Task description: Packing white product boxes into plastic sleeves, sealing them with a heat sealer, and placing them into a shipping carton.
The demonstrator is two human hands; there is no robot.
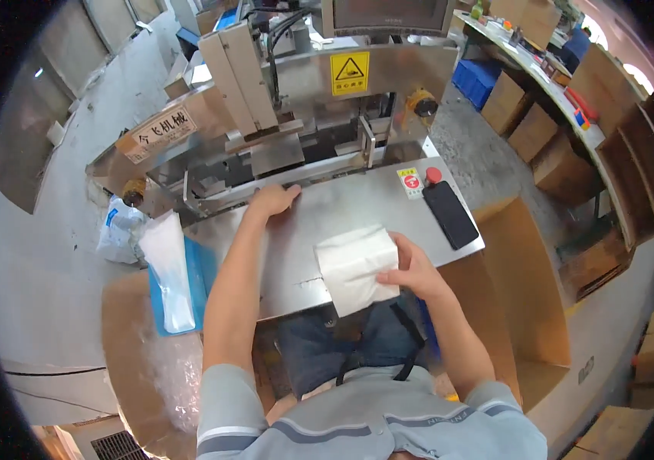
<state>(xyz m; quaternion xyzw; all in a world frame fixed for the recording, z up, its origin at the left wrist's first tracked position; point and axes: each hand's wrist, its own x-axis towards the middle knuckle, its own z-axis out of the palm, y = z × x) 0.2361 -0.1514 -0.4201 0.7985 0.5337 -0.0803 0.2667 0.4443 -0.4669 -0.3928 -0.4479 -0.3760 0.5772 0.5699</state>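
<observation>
My right hand grips a white, soft, folded pack that looks like a stack of tissues, thumb on top, over the front edge of the metal worktop. My left hand rests at the back of that worktop, just before the machine's slot and below its metal plate. Its fingers point right, partly stretched out, and nothing shows in them. Part of those fingers is hidden from view.
A black phone lies at the worktop's right, beside a red push button. Left stands a blue tray with white plastic bags. Open cardboard boxes flank me. The steel machine frame rises ahead.
</observation>
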